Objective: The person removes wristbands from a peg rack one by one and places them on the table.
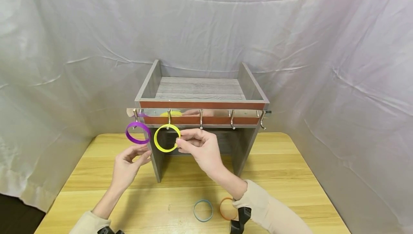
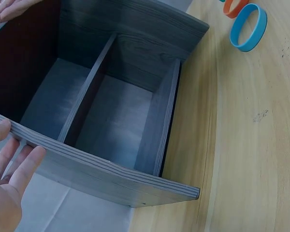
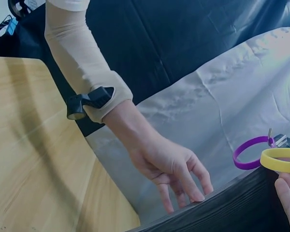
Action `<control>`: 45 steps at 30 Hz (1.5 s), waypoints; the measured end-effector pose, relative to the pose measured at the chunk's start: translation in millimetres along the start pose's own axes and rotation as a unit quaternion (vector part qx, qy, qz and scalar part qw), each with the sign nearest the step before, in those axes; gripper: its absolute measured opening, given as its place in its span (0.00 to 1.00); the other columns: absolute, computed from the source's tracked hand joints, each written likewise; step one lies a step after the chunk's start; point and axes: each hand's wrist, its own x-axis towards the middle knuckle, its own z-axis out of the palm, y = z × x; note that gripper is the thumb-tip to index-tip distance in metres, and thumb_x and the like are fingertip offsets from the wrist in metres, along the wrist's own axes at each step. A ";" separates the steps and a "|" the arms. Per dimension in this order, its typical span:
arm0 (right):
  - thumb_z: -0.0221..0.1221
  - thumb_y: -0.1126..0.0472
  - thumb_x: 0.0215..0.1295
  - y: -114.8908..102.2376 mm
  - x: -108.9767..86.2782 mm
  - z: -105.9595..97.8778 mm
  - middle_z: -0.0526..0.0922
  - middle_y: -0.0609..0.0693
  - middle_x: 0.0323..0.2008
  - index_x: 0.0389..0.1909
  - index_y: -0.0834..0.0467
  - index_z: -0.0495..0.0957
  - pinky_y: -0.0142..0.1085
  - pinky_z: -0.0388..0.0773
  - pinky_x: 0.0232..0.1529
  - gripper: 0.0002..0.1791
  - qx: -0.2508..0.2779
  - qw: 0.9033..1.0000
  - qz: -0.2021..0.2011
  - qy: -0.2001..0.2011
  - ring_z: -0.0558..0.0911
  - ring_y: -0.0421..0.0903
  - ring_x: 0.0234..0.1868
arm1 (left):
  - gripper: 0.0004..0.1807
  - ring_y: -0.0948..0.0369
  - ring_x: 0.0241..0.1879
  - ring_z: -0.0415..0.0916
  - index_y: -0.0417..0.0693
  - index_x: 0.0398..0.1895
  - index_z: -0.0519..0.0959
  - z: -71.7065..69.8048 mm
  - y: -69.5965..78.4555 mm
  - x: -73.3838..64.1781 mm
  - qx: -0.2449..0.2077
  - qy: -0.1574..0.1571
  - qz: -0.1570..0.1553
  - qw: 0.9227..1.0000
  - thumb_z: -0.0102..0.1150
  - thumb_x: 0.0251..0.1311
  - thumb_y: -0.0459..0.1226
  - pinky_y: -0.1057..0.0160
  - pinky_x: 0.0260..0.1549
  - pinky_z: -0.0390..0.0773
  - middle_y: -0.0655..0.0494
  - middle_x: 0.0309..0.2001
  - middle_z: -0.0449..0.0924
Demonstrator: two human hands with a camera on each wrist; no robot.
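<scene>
My right hand pinches a yellow silicone wristband between thumb and fingers, holding it up in front of the second hook from the left. A purple wristband hangs from the leftmost hook of the metal hook rail. Below it, my left hand rests with loosely bent fingers at the edge of the grey shelf's left side panel; the left wrist view shows its fingertips right at that edge. In the right wrist view the yellow band overlaps the purple one.
A blue wristband and an orange wristband lie on the wooden table in front of the shelf. Further hooks line the rail to the right. Pale grey cloth hangs behind and at both sides.
</scene>
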 end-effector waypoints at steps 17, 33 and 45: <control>0.66 0.76 0.65 -14.0 -7.9 1.3 0.90 0.40 0.33 0.51 0.83 0.76 0.32 0.96 0.42 0.18 0.031 0.999 0.007 0.002 0.91 0.36 0.33 | 0.12 0.69 0.38 0.89 0.22 0.48 0.81 -0.8 -0.8 0.1 0.003 0.000 0.004 1.000 0.64 0.62 0.17 0.61 0.39 0.95 0.64 0.39 0.91; 0.69 0.72 0.65 -15.7 -32.9 -18.7 0.90 0.42 0.34 0.52 0.77 0.79 0.36 0.97 0.40 0.18 -0.003 0.998 0.068 -0.005 0.91 0.37 0.35 | 0.13 0.70 0.39 0.89 0.20 0.50 0.79 -1.0 -1.7 0.6 0.004 0.000 0.004 1.000 0.64 0.63 0.17 0.62 0.39 0.95 0.65 0.39 0.90; 0.72 0.66 0.65 17.6 -56.8 -40.9 0.88 0.44 0.36 0.54 0.76 0.79 0.35 0.96 0.43 0.22 -0.023 0.988 0.154 0.005 0.90 0.37 0.36 | 0.11 0.70 0.39 0.88 0.19 0.48 0.79 -0.6 -1.5 1.1 0.005 -0.004 0.009 1.000 0.64 0.62 0.17 0.61 0.39 0.95 0.65 0.39 0.90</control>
